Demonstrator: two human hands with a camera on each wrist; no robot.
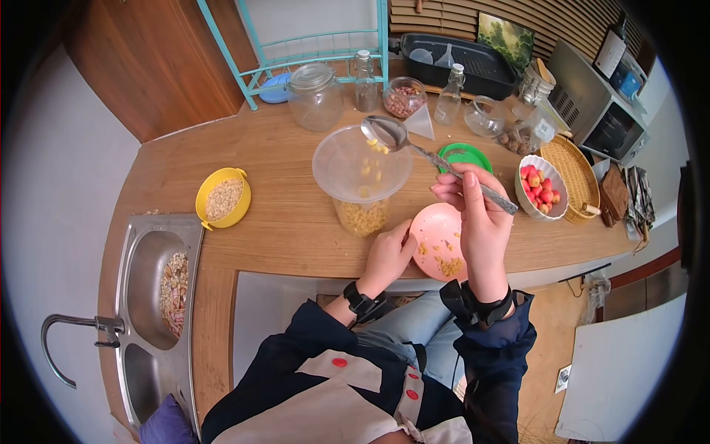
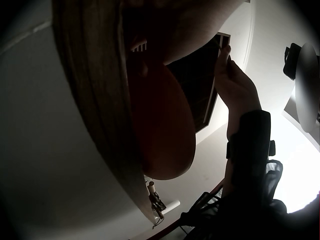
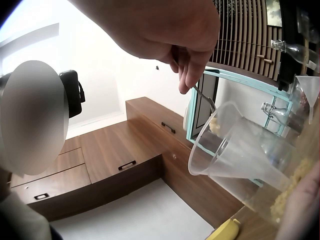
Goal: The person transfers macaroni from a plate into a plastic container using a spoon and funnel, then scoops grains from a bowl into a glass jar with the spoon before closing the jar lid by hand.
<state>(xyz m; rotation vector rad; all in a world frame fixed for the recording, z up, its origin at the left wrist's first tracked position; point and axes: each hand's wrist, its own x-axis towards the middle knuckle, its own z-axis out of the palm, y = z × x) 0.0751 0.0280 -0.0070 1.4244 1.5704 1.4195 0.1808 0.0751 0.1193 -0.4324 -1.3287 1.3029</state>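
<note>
In the head view, my right hand (image 1: 484, 214) holds a metal spoon (image 1: 388, 132) by its handle. The bowl of the spoon is tipped over a wide translucent funnel (image 1: 331, 164), and small yellow pieces show at its lip and inside the funnel. Under the funnel, a clear jar (image 1: 345, 216) contains more of these pieces. My left hand (image 1: 388, 257) grips the left rim of a pink plate (image 1: 431, 214), close beside the jar. Yellow pieces (image 1: 448, 265) lie scattered on the plate. The right wrist view shows the spoon handle (image 3: 202, 95) pinched in my fingers above the funnel (image 3: 200, 160).
At the left, a yellow bowl of oats (image 1: 223, 200) stands near the sink (image 1: 133, 255). Glass jars (image 1: 314, 103) and bottles (image 1: 449, 100) line the back. A green lid (image 1: 473, 157), a white bowl of red fruit (image 1: 556, 211) and a wicker basket (image 1: 588, 185) are to the right.
</note>
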